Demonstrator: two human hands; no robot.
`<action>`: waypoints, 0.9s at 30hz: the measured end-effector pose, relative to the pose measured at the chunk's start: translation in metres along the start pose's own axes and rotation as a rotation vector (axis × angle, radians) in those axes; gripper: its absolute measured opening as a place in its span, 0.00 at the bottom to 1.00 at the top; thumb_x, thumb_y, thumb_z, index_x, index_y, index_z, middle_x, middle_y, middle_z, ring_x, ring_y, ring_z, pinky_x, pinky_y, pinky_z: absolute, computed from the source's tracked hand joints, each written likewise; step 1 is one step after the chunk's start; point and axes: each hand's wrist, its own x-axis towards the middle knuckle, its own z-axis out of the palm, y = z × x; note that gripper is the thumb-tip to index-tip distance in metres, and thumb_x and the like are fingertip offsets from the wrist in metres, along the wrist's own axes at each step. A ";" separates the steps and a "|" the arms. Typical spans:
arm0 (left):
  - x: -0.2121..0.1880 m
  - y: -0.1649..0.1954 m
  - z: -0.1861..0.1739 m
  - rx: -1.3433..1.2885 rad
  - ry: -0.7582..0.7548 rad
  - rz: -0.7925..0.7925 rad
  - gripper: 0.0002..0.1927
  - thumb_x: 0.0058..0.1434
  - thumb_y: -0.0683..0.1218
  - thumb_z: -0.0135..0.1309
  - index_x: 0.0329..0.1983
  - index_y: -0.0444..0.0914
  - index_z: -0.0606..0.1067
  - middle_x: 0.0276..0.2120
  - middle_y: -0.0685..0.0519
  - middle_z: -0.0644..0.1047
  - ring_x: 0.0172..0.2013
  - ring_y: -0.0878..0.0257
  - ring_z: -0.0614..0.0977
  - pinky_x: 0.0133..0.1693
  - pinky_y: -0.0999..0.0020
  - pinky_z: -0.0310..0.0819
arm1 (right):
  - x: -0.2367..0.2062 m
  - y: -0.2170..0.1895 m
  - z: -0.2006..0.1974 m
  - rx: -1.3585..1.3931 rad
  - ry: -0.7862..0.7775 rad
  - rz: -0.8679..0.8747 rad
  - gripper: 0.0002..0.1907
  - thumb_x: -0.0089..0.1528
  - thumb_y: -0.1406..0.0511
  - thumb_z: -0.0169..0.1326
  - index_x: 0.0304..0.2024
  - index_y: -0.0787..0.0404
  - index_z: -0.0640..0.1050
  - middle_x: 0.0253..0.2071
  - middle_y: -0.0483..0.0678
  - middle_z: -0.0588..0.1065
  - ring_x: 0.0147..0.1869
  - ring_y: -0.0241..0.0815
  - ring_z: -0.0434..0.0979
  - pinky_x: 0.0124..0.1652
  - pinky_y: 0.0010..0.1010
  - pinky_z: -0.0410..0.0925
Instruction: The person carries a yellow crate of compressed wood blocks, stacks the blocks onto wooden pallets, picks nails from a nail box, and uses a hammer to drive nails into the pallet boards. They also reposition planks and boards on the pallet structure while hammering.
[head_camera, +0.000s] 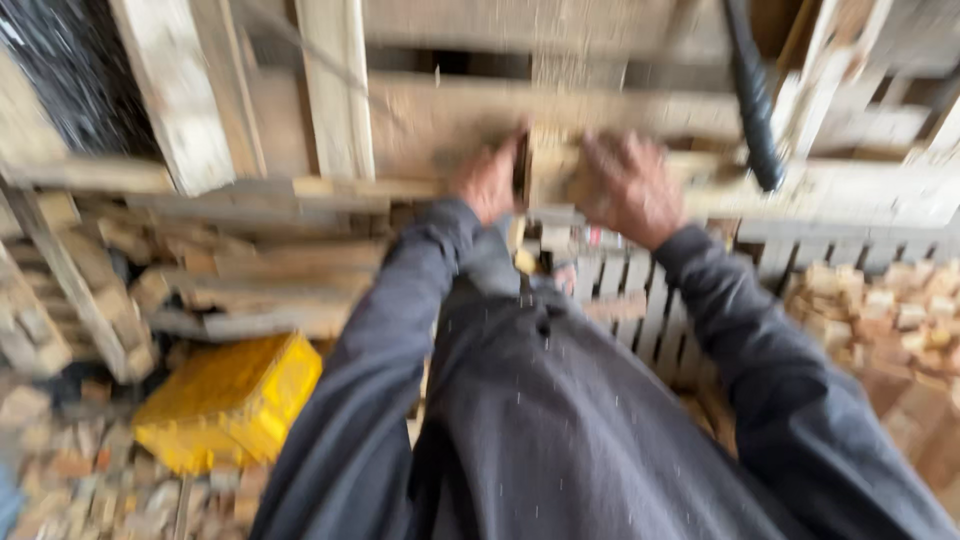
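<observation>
A small wood block (548, 172) stood upright on a rough wooden bench (420, 120), approx. in the middle of the view. The left hand (490, 180) pressed its left side, the right hand (628, 185) was closed around its right side — both gripped it, though blur hid the fingers. Sawdust fell over the dark grey sleeves. A black hose (755, 100) hung just right of the right hand. Lower left, a yellow crate (230, 400) lay among wood scraps; cut blocks (890, 310) were piled at right.
</observation>
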 end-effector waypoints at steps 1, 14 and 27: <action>-0.001 0.002 0.000 -0.090 -0.125 -0.116 0.67 0.44 0.54 0.75 0.77 0.44 0.42 0.33 0.33 0.79 0.30 0.42 0.84 0.36 0.49 0.80 | -0.001 -0.004 0.000 -0.095 0.078 -0.002 0.58 0.44 0.49 0.72 0.71 0.58 0.61 0.62 0.59 0.65 0.63 0.60 0.69 0.58 0.56 0.64; -0.050 0.040 0.023 -0.546 0.357 -0.392 0.18 0.63 0.56 0.59 0.45 0.37 0.83 0.33 0.49 0.85 0.32 0.58 0.86 0.36 0.63 0.80 | -0.101 -0.028 0.064 -0.044 0.126 0.095 0.37 0.63 0.51 0.53 0.65 0.71 0.68 0.66 0.68 0.67 0.72 0.60 0.63 0.68 0.60 0.51; -0.049 0.075 0.019 -0.340 0.533 -0.476 0.12 0.59 0.49 0.63 0.41 0.37 0.84 0.33 0.43 0.84 0.30 0.53 0.85 0.35 0.60 0.78 | -0.018 -0.008 0.071 0.106 0.124 0.057 0.45 0.68 0.34 0.42 0.77 0.53 0.66 0.80 0.67 0.43 0.84 0.64 0.40 0.75 0.62 0.41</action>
